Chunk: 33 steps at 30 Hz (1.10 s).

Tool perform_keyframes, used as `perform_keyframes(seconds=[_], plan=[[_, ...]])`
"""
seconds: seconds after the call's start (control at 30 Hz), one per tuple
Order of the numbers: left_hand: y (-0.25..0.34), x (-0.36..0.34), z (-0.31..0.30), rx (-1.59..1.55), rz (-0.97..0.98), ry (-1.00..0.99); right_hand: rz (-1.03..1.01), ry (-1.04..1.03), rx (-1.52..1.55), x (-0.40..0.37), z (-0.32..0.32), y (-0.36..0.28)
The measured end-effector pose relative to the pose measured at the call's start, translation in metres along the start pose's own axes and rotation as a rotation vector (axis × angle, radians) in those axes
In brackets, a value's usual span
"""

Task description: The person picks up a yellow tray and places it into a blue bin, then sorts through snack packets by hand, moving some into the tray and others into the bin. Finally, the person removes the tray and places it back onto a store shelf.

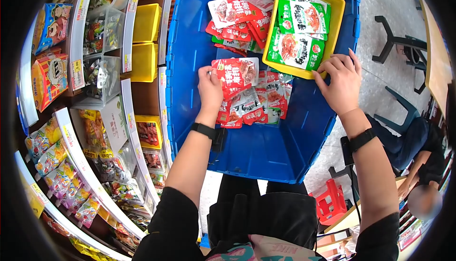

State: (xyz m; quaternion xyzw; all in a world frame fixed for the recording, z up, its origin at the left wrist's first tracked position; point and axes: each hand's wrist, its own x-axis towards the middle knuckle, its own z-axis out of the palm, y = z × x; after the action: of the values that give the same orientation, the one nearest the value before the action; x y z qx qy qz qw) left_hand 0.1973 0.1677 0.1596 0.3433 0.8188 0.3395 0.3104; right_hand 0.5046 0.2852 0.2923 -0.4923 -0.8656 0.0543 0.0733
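Observation:
My left hand (209, 87) is closed on the left edge of a red and white snack packet (235, 76), above the inside of a big blue crate (251, 154). Below that packet lie more red, white and green packets (273, 97) in a heap. With my right hand (339, 80) I grip the near right corner of a yellow tray (335, 28), thumb and fingers at its rim. Several green and white packets (297, 49) lie inside the tray. Another pile of red packets (237, 14) is in the crate's far part, left of the tray.
Shelves with bagged snacks (50, 78) and yellow bins (145, 61) run along the left. To the right are a dark chair base (394, 40), a red stool (330, 201) and a seated person (413, 142). A wooden tabletop (434, 56) stands at far right.

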Motion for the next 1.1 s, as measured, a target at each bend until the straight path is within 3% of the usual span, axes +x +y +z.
perform_keyframes(seconds=[0.33, 0.73, 0.87, 0.97, 1.1], plan=[[-0.008, -0.004, 0.004, -0.277, -0.251, -0.05, 0.0, 0.01, 0.013, -0.001, 0.001, 0.0], [0.001, -0.007, 0.009, -0.392, -0.366, -0.031, -0.006, 0.017, 0.015, -0.001, 0.001, 0.0], [-0.007, -0.005, 0.009, -0.363, -0.338, -0.042, -0.006, 0.009, 0.013, -0.001, 0.001, 0.0], [-0.01, -0.003, 0.007, -0.419, -0.296, -0.177, -0.005, 0.007, 0.01, 0.0, 0.0, 0.0], [-0.012, 0.0, 0.005, -0.191, -0.131, -0.364, -0.002, 0.014, 0.012, 0.0, 0.0, 0.0]])
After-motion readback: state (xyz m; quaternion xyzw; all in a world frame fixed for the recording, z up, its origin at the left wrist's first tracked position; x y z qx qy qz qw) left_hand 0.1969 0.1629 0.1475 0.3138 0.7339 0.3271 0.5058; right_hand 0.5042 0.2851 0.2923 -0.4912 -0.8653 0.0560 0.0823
